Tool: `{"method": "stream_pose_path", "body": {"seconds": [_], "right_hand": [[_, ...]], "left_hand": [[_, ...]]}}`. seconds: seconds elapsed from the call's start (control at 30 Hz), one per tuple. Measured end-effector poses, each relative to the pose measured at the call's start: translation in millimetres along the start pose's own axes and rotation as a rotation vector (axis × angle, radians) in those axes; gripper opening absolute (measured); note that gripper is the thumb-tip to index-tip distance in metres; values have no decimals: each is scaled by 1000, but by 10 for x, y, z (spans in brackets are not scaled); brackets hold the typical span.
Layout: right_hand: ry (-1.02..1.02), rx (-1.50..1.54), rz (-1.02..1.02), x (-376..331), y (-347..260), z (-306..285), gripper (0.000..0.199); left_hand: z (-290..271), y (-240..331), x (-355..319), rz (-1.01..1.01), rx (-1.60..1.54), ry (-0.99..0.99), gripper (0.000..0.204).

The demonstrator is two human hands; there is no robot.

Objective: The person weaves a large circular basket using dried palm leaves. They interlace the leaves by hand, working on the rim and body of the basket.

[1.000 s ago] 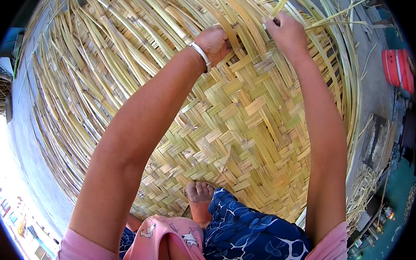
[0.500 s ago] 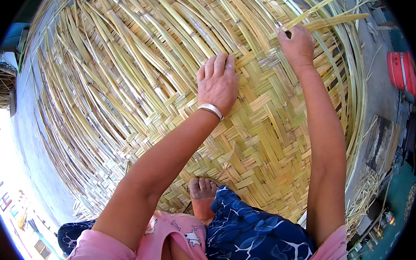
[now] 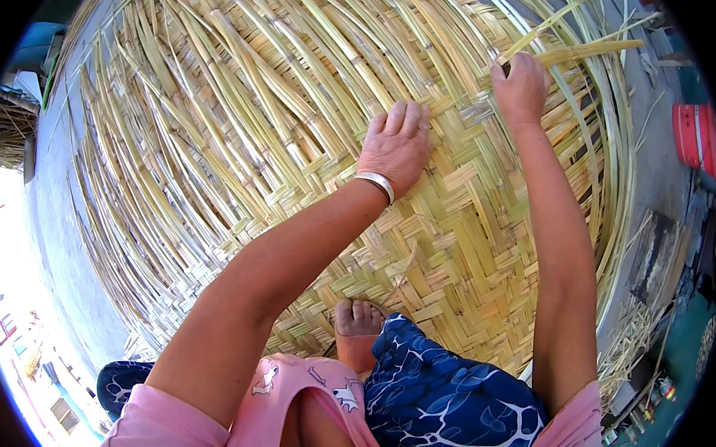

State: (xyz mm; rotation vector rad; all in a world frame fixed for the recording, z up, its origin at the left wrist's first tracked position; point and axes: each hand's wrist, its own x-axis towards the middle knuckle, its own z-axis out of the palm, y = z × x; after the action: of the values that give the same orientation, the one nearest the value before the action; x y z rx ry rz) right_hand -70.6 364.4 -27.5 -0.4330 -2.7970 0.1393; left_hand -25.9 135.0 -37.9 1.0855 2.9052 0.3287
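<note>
Pinching a loose bamboo strip [image 3: 582, 51] at its near end, the right hand [image 3: 520, 88] is closed at the upper right edge of the woven mat [image 3: 455, 229]; the strip's long axis runs up and to the right, away from the hand. The left hand [image 3: 396, 143] lies open, flat on the weave, lower and to the left, a silver bangle [image 3: 376, 184] at its wrist.

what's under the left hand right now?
The left hand lies flat, palm down, on the woven bamboo mat, where plaited weave meets loose strips. The strips directly beneath the palm are covered.
</note>
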Motion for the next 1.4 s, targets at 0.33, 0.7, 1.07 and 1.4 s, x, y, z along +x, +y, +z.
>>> {"method": "stream_pose_path", "body": {"seconds": [0.33,0.7,1.07,1.4], "right_hand": [[31,105,-384,-884,-699,-55,43],[-46,-22,-575,-1127,-932,-112,40],[-159,-135,-454,-1490,-1115,-303,45],[-178,-100,-176,-2149,-451,-895,40]], "left_hand": [[-40,-1,-421,155,20,-40,62],[-520,-400,-1884,157,-157,-201,43],[-629,-648,-2555,90,-146,-190,42],[-666,-658,-2696,80,-167,-236,41]]}}
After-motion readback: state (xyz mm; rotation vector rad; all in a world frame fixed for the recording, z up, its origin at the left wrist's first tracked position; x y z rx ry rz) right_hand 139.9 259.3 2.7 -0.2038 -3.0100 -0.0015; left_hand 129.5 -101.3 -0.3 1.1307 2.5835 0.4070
